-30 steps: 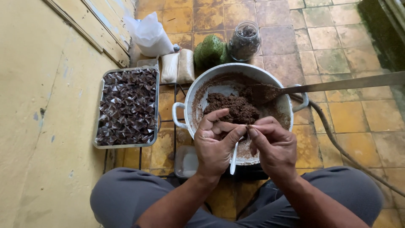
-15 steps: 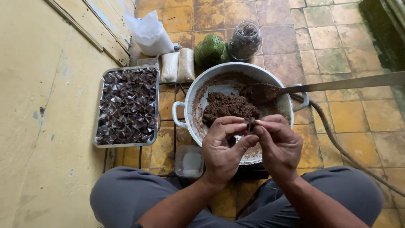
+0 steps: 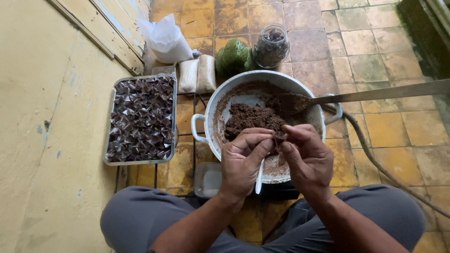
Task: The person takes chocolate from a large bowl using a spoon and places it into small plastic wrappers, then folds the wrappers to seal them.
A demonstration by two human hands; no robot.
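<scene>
Just below the centre of the frame, the left hand (image 3: 243,161) and the right hand (image 3: 304,157) are meeting fingertip to fingertip, both pinching a small dark brown lump (image 3: 279,139) between thumbs and forefingers, apparently so it can be shaped or wrapped between them. A thin white strip (image 3: 259,175), perhaps a small spoon or a wrapper edge, is hanging down from the left hand's lower fingers. The hands are hovering right over the near rim of the white enamel basin (image 3: 206,117), keeping the brown paste (image 3: 251,117) within reach. A long metal ladle (image 3: 328,99) is resting in the paste, its handle running off the right edge. At the left, close by, a metal tray (image 3: 174,112) is holding rows of dark folded wrapped pieces (image 3: 140,119).
</scene>
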